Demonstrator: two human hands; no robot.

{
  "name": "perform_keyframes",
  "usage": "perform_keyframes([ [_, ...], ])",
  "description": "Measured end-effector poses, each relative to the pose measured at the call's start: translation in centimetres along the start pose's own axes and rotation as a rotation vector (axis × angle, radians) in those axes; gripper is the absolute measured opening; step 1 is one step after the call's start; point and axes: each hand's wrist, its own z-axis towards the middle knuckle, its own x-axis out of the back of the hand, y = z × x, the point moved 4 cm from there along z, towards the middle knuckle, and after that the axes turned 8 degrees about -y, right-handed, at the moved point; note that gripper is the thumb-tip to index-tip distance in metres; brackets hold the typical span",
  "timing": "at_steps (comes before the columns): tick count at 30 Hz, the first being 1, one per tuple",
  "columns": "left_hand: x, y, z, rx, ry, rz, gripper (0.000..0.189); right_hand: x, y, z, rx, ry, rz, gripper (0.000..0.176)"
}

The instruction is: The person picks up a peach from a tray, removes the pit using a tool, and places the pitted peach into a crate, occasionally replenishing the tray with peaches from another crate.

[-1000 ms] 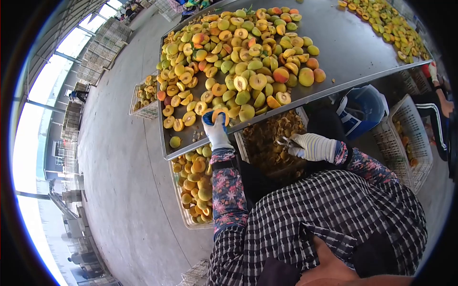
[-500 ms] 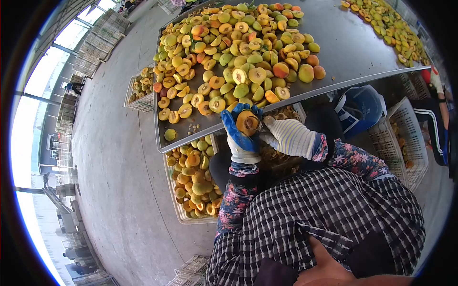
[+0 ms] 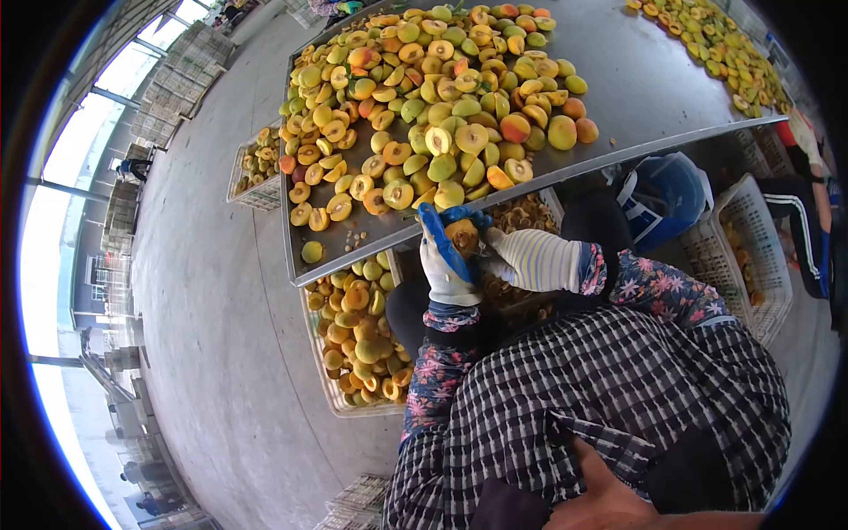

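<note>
At the far left, stacks of crates [image 3: 181, 75] stood on the concrete floor [image 3: 212, 291]. Nearer, a fruit crate [image 3: 256, 194] stood just outside the left edge of the metal bench [image 3: 671, 106], with cut fruit in it. Close to the bench's near left corner lay a lone fruit [image 3: 312, 252], and a few small pits [image 3: 355, 240] were scattered to its right. Below that corner, on the floor, a large crate [image 3: 340, 402] was heaped with orange and green fruit halves.

The main heap [image 3: 442, 115] of whole and cut fruit covered the left part of the bench, reaching towards the near edge; many halves lay with the cut face up.

The left hand [image 3: 449, 252], in a white glove with a blue palm, was just off the near edge, palm up, its fingers curled around a fruit piece [image 3: 461, 237]. The fruit piece sat in that palm, its brownish, rough-looking side showing. The right hand [image 3: 530, 259], in a striped glove, was closed in beside it, fingers bent towards the fruit piece; whether it pinched anything could not be told, as its fingertips were hidden. Behind and below the hands, a scrap crate [image 3: 555, 205] held brownish pieces.

Further right, a blue bucket [image 3: 671, 199] stood below the near edge, then a white crate [image 3: 777, 256] with some orange fruit. A second heap [image 3: 720, 57] lay along the bench's right edge, and at the far right another person's leg [image 3: 799, 212] showed in dark trousers with white stripes.
</note>
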Motion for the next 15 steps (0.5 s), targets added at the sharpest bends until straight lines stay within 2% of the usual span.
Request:
perform_keyframes([
  [1,0.4,-0.1,0.3,0.098,-0.049,-0.09,0.045,-0.3,0.6,0.1,-0.03,-0.026,0.032,0.03],
  [2,0.6,-0.3,0.6,0.194,-0.093,-0.178,0.051,-0.3,0.9,0.2,0.096,0.058,0.013,0.032],
  [4,0.5,-1.9,0.7,0.436,-0.011,-0.584,0.053,-0.8,0.8,0.2,0.37,0.198,-0.008,0.034],
  [5,0.4,-1.8,0.6,0.4,-0.005,-0.565,0.054,-1.5,2.1,-0.3,0.026,-0.045,0.352,0.036],
  [6,0.5,-1.7,0.5,0.26,-0.047,-0.345,0.052,-1.8,2.2,-0.4,0.011,-0.051,0.464,0.036],
  [8,0.7,-2.1,0.7,0.278,-0.017,-0.408,0.051,-2.3,2.6,-0.4,0.018,-0.02,0.592,0.034],
  [11,-0.5,-1.4,0.3,0.317,0.147,-0.551,0.05,-1.5,0.3,-1.4,-0.226,-0.128,0.765,0.033],
  [14,-0.9,-1.9,0.2,0.248,0.114,-0.461,0.051,-2.8,0.0,-1.9,-0.328,-0.298,1.202,0.035],
  [15,-1.2,-1.6,0.3,0.303,0.13,-0.555,0.052,-2.7,-0.3,-1.9,-0.279,-0.27,1.138,0.039],
])
